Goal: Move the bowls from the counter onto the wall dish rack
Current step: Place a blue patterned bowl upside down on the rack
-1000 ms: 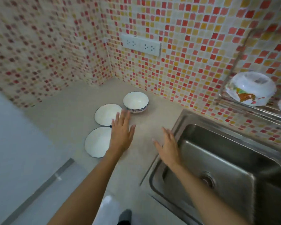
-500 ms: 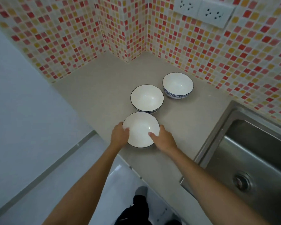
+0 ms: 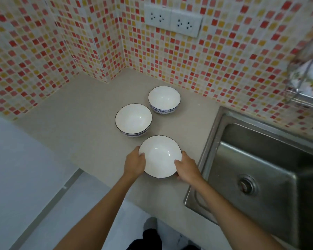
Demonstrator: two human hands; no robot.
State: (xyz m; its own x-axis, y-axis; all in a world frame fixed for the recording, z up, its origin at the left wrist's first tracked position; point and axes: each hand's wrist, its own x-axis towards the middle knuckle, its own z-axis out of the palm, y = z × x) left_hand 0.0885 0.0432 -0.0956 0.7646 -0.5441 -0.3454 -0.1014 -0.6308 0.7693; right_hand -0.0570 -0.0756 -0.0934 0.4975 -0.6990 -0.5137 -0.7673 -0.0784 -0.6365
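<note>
Three white bowls with dark rims and blue patterned sides are on the beige counter (image 3: 83,112). The nearest bowl (image 3: 159,156) is gripped on both sides: my left hand (image 3: 135,164) holds its left rim and my right hand (image 3: 186,168) holds its right rim. Whether it rests on the counter or is raised off it cannot be told. A middle bowl (image 3: 133,119) stands just behind it, and a far bowl (image 3: 164,99) stands near the tiled wall. The wall dish rack (image 3: 300,82) shows only at the right edge, blurred, with a patterned bowl on it.
A steel sink (image 3: 260,170) lies directly to the right of the held bowl. A double power socket (image 3: 173,20) sits on the mosaic tile wall above the bowls. The counter's front edge runs just under my forearms, with floor below.
A second ago both hands hovered open over the counter. They closed on the nearest bowl, which has since shifted slightly right toward the sink. The view turned down and left.
</note>
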